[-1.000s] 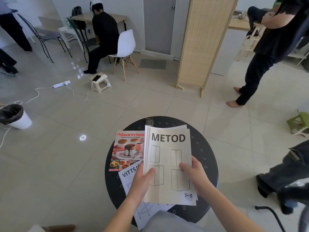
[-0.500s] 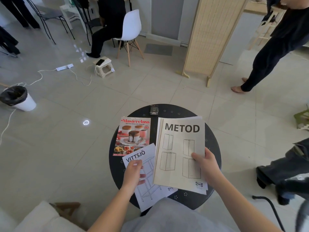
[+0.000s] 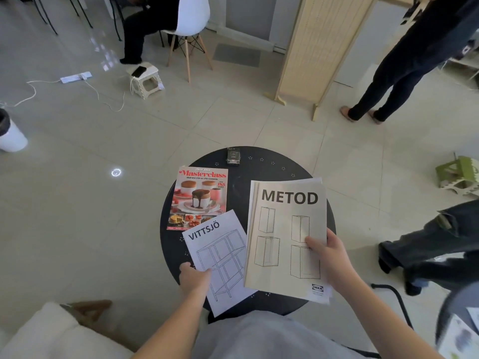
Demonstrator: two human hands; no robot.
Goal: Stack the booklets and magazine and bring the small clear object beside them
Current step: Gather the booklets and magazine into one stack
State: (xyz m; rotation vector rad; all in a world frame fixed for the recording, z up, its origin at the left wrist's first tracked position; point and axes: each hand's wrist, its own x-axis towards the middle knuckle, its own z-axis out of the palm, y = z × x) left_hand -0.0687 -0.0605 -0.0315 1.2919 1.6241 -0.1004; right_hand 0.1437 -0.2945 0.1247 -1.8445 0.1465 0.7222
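Note:
On the round black table (image 3: 280, 167) lie a red Masterclass magazine (image 3: 199, 198) at the left and a white VITTSJÖ booklet (image 3: 220, 257) in front of it, overlapping its lower corner. My left hand (image 3: 194, 277) pinches the VITTSJÖ booklet at its near left edge. My right hand (image 3: 329, 257) grips the beige METOD booklet (image 3: 282, 237) by its right edge, thumb on the cover, at the table's right side. The small clear object (image 3: 233, 156) sits at the table's far rim, apart from the papers.
A person in dark trousers (image 3: 388, 81) stands at the far right beside a wooden folding screen (image 3: 316, 47). Another person's legs (image 3: 435, 244) are close on the right. A white chair (image 3: 190, 24), small stool (image 3: 146, 79), power strip and cable lie on the floor beyond.
My left hand let go of the METOD booklet and took hold of the VITTSJÖ booklet's edge. My right hand carried the METOD booklet to the right, uncovering the VITTSJÖ booklet.

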